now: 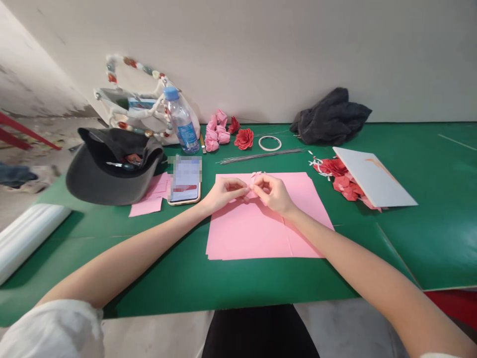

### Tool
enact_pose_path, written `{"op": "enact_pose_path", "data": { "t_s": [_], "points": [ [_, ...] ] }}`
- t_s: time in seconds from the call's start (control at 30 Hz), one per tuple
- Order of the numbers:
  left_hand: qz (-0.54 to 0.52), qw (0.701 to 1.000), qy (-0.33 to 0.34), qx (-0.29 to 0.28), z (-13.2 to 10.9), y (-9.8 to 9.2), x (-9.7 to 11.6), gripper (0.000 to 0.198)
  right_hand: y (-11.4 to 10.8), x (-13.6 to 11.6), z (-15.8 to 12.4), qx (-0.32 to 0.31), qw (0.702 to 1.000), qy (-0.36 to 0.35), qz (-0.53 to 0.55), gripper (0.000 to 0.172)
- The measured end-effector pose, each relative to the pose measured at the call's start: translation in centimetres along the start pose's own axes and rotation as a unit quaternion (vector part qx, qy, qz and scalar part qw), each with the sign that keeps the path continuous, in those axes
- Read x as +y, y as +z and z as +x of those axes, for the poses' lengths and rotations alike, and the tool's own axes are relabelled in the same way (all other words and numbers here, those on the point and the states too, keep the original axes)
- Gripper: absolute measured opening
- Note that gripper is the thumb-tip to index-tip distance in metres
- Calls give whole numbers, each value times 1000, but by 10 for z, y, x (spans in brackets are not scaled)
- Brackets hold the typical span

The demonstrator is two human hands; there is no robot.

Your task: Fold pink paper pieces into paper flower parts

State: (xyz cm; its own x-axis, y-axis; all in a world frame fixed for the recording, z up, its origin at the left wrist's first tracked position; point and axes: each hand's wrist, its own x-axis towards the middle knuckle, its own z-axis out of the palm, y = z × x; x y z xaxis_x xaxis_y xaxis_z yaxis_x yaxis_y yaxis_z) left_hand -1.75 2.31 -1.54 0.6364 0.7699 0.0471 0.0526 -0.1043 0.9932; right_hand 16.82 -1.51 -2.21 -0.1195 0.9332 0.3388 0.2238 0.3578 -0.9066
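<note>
Both hands meet above a stack of pink paper sheets (pixel 248 233) on the green table. Between the fingertips is a small folded pink paper piece (pixel 255 177), mostly hidden by the hands. My left hand (pixel 228 193) pinches it from the left side. My right hand (pixel 274 193) pinches it from the right, thumb and forefinger close to the left fingertips. Behind the hands lie a bundle of thin wires (pixel 263 156), a white ring of tape (pixel 270 143), a red paper flower (pixel 244 139) and several pink paper flowers (pixel 217 132).
To the left are a phone (pixel 185 179), a dark cap (pixel 115 169), pink paper pieces (pixel 147 206), a water bottle (pixel 182 122), a beaded bag (pixel 143 117) and a white roll (pixel 30 241). At right, a white card (pixel 376 181) leans over red paper flowers (pixel 335 171); behind is a dark cloth (pixel 331 119).
</note>
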Motion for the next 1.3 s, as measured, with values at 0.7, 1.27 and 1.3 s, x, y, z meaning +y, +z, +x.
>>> {"op": "enact_pose_path", "data": {
  "t_s": [0.7,1.27,1.3],
  "points": [
    [23,999,3,40,-2,1,8,28,0,-2,1,-24,995,-25,-95,12],
    [20,997,-7,74,-2,4,12,26,0,2,1,39,996,-25,-74,11],
    [21,997,-10,75,-2,4,13,26,0,1,1,45,996,-20,-69,12]
  ]
}}
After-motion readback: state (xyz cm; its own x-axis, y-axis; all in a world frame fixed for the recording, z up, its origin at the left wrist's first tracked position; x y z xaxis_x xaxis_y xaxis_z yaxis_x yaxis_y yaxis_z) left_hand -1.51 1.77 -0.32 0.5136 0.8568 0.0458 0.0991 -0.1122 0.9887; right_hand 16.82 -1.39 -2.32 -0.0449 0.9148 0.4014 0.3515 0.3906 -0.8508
